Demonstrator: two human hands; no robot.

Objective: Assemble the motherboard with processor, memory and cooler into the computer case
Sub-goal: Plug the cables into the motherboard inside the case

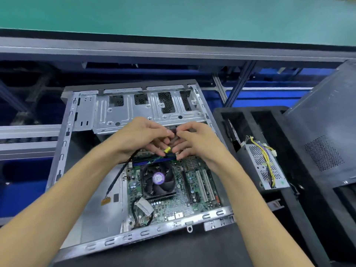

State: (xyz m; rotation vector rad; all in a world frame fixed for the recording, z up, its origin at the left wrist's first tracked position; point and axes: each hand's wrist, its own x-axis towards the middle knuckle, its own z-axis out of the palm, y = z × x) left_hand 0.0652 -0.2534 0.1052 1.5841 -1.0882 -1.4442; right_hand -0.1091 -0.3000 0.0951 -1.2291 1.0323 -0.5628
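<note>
You're pinching the yellow connector [167, 149] in both hands' [143, 135] grip (right [194, 140]), steadying it just above the memory [154, 160] for seating.

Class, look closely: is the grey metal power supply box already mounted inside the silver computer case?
No, the grey metal power supply box sits in a black foam tray beside the silver computer case.

Bright, even light from above falls on the open silver sheet-metal computer case [134, 108], drawing pale glare along its bent front rim, while the dark space under the green-topped bench [173, 14] stays dim with a blue cast. Shadows are soft and short beneath both forearms. Wide-angle distortion bows the straight rails near the edges, and the whole picture is slightly soft, most so around the curled fingers [163, 149].
</note>
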